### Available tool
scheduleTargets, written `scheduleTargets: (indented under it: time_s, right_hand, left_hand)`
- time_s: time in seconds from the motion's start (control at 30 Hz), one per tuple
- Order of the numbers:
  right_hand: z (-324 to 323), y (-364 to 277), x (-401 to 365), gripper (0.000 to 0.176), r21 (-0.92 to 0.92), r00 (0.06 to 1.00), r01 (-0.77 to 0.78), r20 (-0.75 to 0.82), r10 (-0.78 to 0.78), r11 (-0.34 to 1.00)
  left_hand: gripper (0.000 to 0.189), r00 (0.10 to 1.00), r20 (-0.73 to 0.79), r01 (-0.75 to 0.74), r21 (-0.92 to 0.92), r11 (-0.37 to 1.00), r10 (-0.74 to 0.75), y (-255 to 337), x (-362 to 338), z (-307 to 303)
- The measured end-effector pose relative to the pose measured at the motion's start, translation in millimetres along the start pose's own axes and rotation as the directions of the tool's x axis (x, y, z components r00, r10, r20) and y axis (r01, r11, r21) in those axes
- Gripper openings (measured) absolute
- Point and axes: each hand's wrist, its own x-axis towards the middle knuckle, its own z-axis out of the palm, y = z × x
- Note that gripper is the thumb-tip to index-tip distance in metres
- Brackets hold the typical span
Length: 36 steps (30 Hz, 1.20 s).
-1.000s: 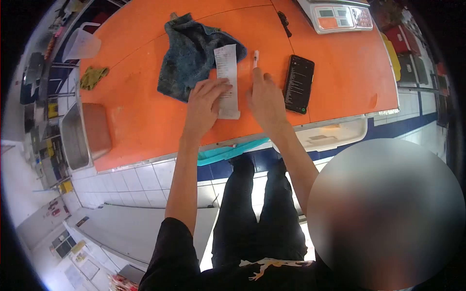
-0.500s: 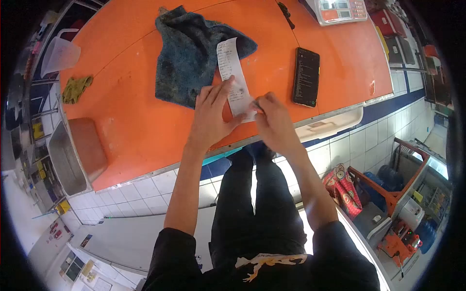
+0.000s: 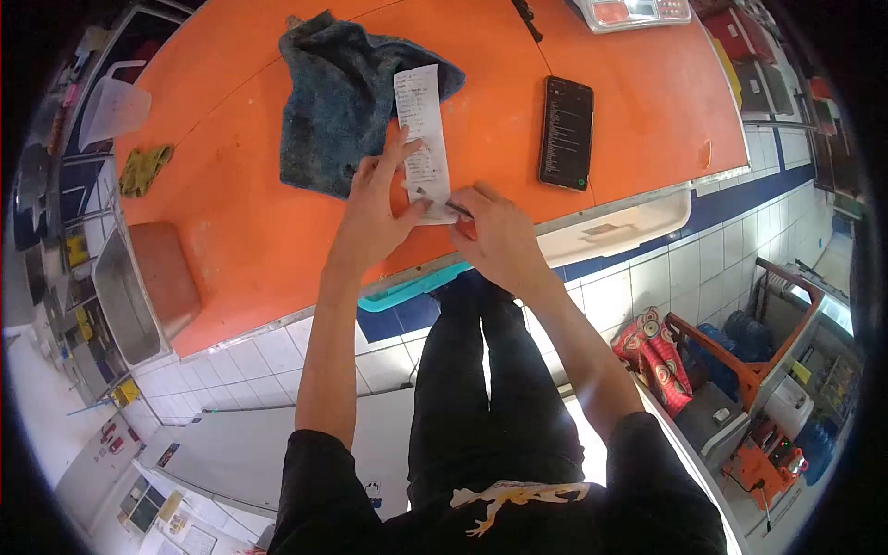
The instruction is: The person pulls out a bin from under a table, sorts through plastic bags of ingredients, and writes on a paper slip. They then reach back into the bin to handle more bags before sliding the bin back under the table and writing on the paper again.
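A long narrow strip of white paper (image 3: 421, 106) with rows of handwriting lies on the orange table, its upper part over a dark blue cloth (image 3: 324, 120). My left hand (image 3: 367, 222) rests at the strip's left side, fingers spread, the thumb and fingertips touching the paper. In my right hand (image 3: 499, 236) a thin dark pen (image 3: 459, 210) is pinched, its tip directed at the lower end of the strip. To the right of the strip a black phone (image 3: 565, 134) lies with its screen lit, showing lines of text.
The orange table (image 3: 231, 185) holds a small yellow-green cloth (image 3: 146, 171) and a clear plastic jug (image 3: 116, 113) at the left. A metal bin (image 3: 128, 301) is set at the left edge. At the far right stands a white scale (image 3: 638, 13). A cream tray (image 3: 615, 231) sits under the front edge.
The whole view has shifted slightly. Against the table, the paper strip stands a little straighter, and my right hand with the pen has moved a bit left. My left hand stays on the paper.
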Motion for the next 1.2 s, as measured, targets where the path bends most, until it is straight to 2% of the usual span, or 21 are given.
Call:
scheduleTargets:
  time_s: [0.03,0.1,0.17,0.23,0.27,0.3,0.37,0.43,0.53,0.6,0.67,0.73,0.83,0.9,0.93,1.0,1.03,1.1,1.13,1.17,1.2]
  right_hand:
    - [-4,-3,0,0.028,-0.077,0.993,-0.039,0.105,0.047,0.996]
    - [0,-4,-1,0.029,-0.03,0.998,0.014,0.054,-0.012,0.999]
    - [11,-5,-1,0.029,0.011,0.998,0.069,0.0,-0.069,0.998]
    - [22,-8,3,0.027,0.023,0.999,0.027,-0.032,-0.027,0.999]
    - [24,-8,4,0.027,0.022,0.999,0.028,-0.036,-0.028,0.999]
    - [25,-10,5,0.026,0.026,0.999,-0.028,0.02,0.027,0.999]
    - [25,-13,6,0.024,0.028,0.994,-0.081,0.07,0.079,0.996]
    - [25,-16,6,0.025,-0.09,0.999,-0.014,0.036,0.017,0.996]
    - [28,-17,7,0.027,-0.089,0.998,0.026,0.053,-0.021,0.996]
    - [34,-15,3,0.026,-0.083,0.998,0.06,0.006,-0.06,0.995]
    - [37,-10,0,0.025,-0.076,0.995,0.096,-0.035,-0.099,0.993]
    - [34,-8,-2,0.027,-0.113,0.991,0.137,0.022,-0.135,0.984]
    - [23,-6,-9,0.028,-0.095,0.99,0.141,0.018,-0.14,0.985]
    - [14,-4,-13,0.026,-0.041,0.991,0.12,0.066,-0.117,0.992]
    - [10,-1,-15,0.023,0.008,0.989,0.094,0.116,-0.094,0.996]
    - [8,5,-17,0.022,0.08,0.989,0.101,0.104,-0.109,0.992]
    - [7,7,-18,0.021,0.151,0.989,0.11,0.086,-0.124,0.982]
    - [-1,7,-20,0.021,0.169,0.989,0.121,0.064,-0.134,0.978]
    - [-4,6,-20,0.02,0.188,0.989,0.134,0.04,-0.144,0.973]
    - [-6,10,-20,0.02,0.19,0.989,0.135,0.039,-0.145,0.972]
    - [-9,14,-19,0.021,0.116,0.98,0.185,0.057,-0.193,0.976]
  left_hand:
    - [0.087,1.0,0.002,-0.001,0.001,1.0,0.001,-1,0,-1]
    - [0.092,0.995,0.076,0.073,-0.034,0.997,-0.07,-4,2,-5]
    - [0.095,0.994,0.099,0.059,-0.041,0.997,-0.054,-11,3,-8]
    - [0.098,0.992,0.123,0.043,-0.049,0.998,-0.036,-7,6,-11]
    - [0.101,0.99,0.118,0.094,-0.133,0.987,-0.078,-5,7,-13]
    - [0.104,0.986,0.116,0.143,-0.214,0.966,-0.12,-1,9,-15]
    - [0.106,0.989,0.098,0.132,-0.206,0.97,-0.114,-1,11,-17]
    - [0.109,0.991,0.079,0.12,-0.2,0.972,-0.106,-3,12,-19]
    - [0.109,0.99,0.1,0.125,-0.243,0.962,-0.103,-1,12,-22]
    - [0.106,0.98,0.098,0.194,-0.234,0.953,-0.176,4,11,-20]
    - [0.106,0.985,0.085,0.168,-0.211,0.963,-0.154,0,9,-18]
    - [0.106,0.988,0.068,0.148,-0.183,0.972,-0.138,3,9,-19]
    - [0.103,0.984,0.078,0.167,-0.081,0.983,-0.161,2,8,-15]
    - [0.097,1.0,-0.008,-0.006,-0.149,0.989,0.005,-6,6,-7]
    - [0.097,1.0,-0.009,-0.005,-0.148,0.989,0.004,-7,5,-6]
    - [0.071,0.997,-0.059,0.036,-0.108,0.993,-0.042,-7,1,-2]
    - [0.071,0.997,-0.058,0.037,-0.109,0.993,-0.044,-7,0,-2]
    - [0.054,1.0,0.009,-0.017,0.05,0.999,0.016,-8,0,-3]
    - [0.054,1.0,0.009,-0.017,0.052,0.998,0.016,-9,0,-2]
    - [0.055,0.996,0.014,-0.088,0.107,0.99,0.087,-9,0,-1]
    - [0.056,0.988,0.023,-0.157,0.16,0.974,0.156,-8,0,1]
